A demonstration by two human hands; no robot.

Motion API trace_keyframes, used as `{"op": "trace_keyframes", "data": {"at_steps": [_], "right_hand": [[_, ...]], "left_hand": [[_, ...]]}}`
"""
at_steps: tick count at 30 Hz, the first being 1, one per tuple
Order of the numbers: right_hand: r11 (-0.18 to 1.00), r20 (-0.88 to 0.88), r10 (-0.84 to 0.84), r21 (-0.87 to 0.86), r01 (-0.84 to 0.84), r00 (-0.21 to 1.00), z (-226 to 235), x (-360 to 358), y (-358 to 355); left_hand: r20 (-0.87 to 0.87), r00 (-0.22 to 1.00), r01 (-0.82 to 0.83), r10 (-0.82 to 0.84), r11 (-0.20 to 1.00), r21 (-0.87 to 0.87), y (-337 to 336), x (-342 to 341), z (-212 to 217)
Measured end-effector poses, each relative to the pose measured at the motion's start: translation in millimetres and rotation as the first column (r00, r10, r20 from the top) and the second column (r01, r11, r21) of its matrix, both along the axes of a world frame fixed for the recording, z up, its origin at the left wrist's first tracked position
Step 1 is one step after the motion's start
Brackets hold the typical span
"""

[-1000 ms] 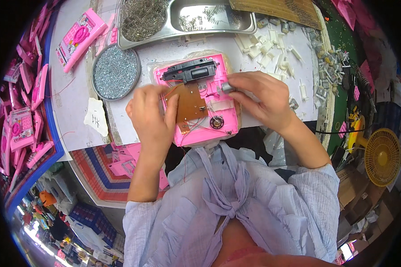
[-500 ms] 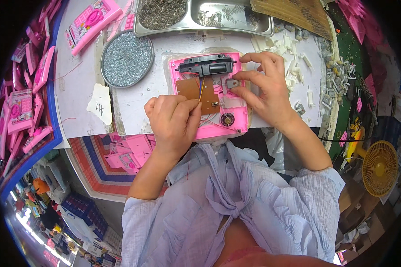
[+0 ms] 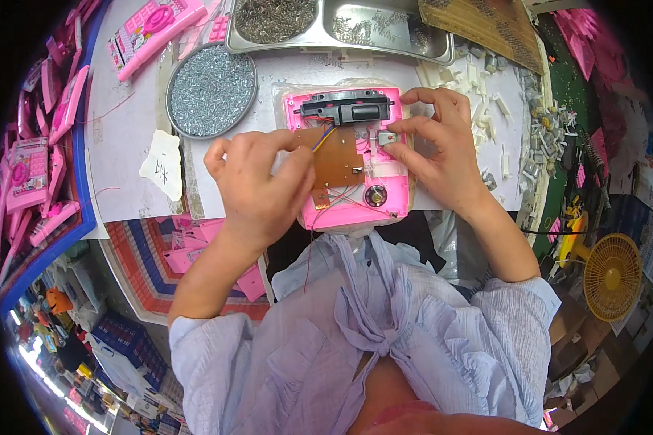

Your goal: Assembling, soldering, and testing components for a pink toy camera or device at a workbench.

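The pink toy shell [image 3: 355, 181] lies at frame centre between both hands. The left hand [image 3: 257, 192] pinches by the brown circuit board [image 3: 337, 156]. The right hand [image 3: 442, 156] pinches a small grey part [image 3: 387, 138] inside the shell.

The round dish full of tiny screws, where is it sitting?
In the head view, the round dish of screws sits on the table to the person's left, just beyond the left hand and left of the open pink toy case.

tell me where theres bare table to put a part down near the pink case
Best patch: the white sheet left of the pink case, between the round dish of screws and the paper scrap. A thin strip lies between the case and the steel tray. Right of the right hand it is crowded with white plastic bits.
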State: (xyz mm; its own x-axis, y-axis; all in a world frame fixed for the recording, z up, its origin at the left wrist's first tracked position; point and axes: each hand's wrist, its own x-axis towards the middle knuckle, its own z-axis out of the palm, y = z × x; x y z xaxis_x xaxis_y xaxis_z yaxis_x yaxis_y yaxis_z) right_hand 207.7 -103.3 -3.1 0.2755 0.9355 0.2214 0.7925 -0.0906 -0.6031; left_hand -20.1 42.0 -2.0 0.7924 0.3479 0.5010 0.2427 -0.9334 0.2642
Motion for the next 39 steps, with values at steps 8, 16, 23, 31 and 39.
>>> {"op": "trace_keyframes", "data": {"at_steps": [8,16,23,31,39], "right_hand": [[0.996,-0.097,0.042,0.078,-0.035,0.994,-12,6,-2],[0.985,0.102,0.165,0.037,-0.17,0.981,-3,14,2],[0.983,0.219,0.131,0.094,-0.155,0.967,21,-3,14],[0.9,0.301,0.285,0.243,-0.362,0.91,-2,-30,55],[0.915,0.324,0.252,0.228,-0.334,0.912,-3,-23,53]], "left_hand": [[0.077,0.997,-0.014,0.009,0.998,0.067,-1,3,-3],[0.068,0.998,-0.015,0.017,0.999,-0.031,-17,-2,-19],[0.113,0.994,0.001,0.007,0.998,-0.065,-21,-2,-22],[0.113,0.993,-0.016,0.023,0.998,-0.058,-18,-2,-21],[0.246,0.967,-0.011,0.068,0.974,-0.227,-31,-28,16]]}}
